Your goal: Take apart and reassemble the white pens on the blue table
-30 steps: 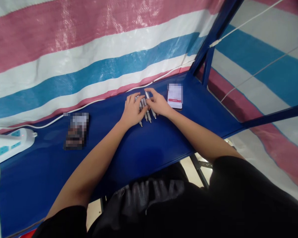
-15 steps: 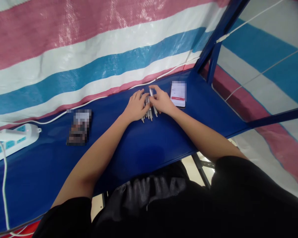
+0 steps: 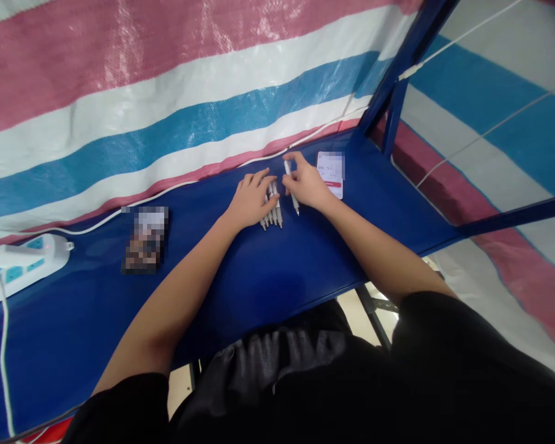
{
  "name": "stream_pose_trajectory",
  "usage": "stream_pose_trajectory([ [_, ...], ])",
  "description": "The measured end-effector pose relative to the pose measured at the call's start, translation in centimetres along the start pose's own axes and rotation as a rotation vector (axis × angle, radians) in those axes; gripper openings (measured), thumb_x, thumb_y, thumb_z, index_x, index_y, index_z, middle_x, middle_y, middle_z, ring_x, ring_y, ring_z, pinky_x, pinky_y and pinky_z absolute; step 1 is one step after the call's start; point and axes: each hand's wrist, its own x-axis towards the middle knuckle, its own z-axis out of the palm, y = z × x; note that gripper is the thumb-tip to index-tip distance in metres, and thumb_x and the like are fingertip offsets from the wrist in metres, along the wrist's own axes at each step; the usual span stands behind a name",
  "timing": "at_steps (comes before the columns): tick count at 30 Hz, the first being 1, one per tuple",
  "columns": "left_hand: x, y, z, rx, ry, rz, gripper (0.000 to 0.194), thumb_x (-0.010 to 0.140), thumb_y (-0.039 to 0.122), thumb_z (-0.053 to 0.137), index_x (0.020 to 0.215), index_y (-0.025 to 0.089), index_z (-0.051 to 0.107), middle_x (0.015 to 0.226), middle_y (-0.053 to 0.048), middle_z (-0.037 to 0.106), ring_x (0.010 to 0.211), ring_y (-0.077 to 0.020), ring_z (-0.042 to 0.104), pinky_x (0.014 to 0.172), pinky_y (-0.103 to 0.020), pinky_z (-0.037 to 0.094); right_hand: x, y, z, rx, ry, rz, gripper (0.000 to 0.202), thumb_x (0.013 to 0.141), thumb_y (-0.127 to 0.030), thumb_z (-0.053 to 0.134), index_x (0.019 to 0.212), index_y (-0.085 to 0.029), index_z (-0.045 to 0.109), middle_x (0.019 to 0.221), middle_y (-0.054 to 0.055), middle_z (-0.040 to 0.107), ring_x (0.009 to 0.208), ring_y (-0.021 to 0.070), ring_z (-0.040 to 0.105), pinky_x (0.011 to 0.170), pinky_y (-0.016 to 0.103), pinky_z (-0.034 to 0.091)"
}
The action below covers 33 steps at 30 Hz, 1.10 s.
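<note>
Several grey-white pens (image 3: 274,216) lie side by side in a row on the blue tabletop (image 3: 259,271). My left hand (image 3: 248,200) curls over them from the left, its thumb along the right side of the row and its fingers across the upper ends. Part of the pens is hidden under that hand. A single pen (image 3: 295,204) is pinched in my right hand (image 3: 309,183), a short gap to the right of the row. Its tip points down toward the front edge, and its middle is hidden behind my fingers.
Close to my right hand lies a phone (image 3: 330,175) with a lit screen. A dark, blurred-out rectangular object (image 3: 145,240) is at the left. Farther left stands a white power strip (image 3: 58,250) with cables. Striped sheeting (image 3: 176,129) hangs behind, and a blue post (image 3: 391,117) rises at right.
My right hand has moved slightly right with one pen, widening the gap from the row. My left hand has stayed over the other pens.
</note>
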Motion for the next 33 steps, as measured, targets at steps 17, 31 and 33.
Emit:
stream_pose_trajectory([
  [17,-0.9,2.8,0.0,-0.052,-0.055,-0.013,0.054,0.11,0.048,0.058,0.155,0.017,0.061,0.175,-0.019,0.058,0.169,-0.0399,0.047,0.142,-0.063,0.033,-0.7,-0.9,0.4,0.011,0.033,0.027,0.053,0.094,-0.019,0.06,0.148,-0.018,0.059,0.075,0.003,0.075,0.075,0.0305,0.075,0.091,0.05,0.064],
  [31,-1.4,4.3,1.8,-0.046,0.017,-0.211,0.055,0.101,0.03,0.06,0.153,0.013,0.059,0.182,-0.025,0.048,0.176,-0.045,0.035,0.146,-0.071,0.022,-0.9,-1.0,1.3,-0.002,0.025,0.044,0.057,0.098,-0.017,0.057,0.156,-0.016,0.058,0.075,0.003,0.074,0.073,0.0293,0.074,0.097,0.051,0.064],
  [33,-1.2,3.6,1.7,-0.04,0.009,-0.2,0.054,0.102,0.029,0.059,0.154,0.012,0.059,0.182,-0.026,0.047,0.176,-0.045,0.034,0.146,-0.071,0.022,-0.9,-1.1,1.4,0.027,0.038,0.044,0.056,0.1,-0.019,0.056,0.156,-0.018,0.058,0.076,0.002,0.074,0.074,0.0285,0.074,0.096,0.05,0.064],
])
